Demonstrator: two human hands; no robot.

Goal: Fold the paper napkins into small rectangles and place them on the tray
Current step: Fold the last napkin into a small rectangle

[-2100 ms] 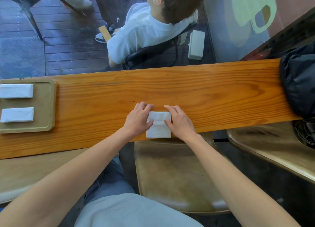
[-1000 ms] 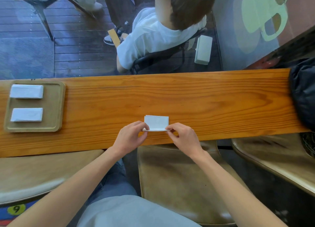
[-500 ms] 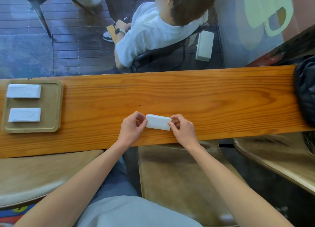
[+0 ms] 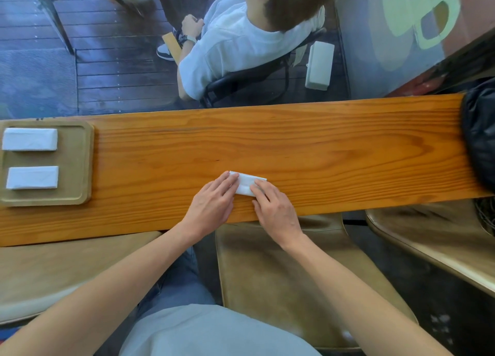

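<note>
— While the napkin [image 4: 247, 185] is lying mid-frame on the counter [image 4: 321, 152], we're pressing down, left hand [image 4: 211, 204] and right hand [image 4: 276, 208], fingers straight.
— And we're seeing the tray [image 4: 80, 165] sitting far left, carrying two folded napkins [image 4: 30, 139].

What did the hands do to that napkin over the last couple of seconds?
They folded the napkin in half again, from a squarish piece to a small rectangle. Half a second ago both hands pinched its ends; now the left hand and right hand press it flat on the counter. The tray still holds two folded napkins.
</note>
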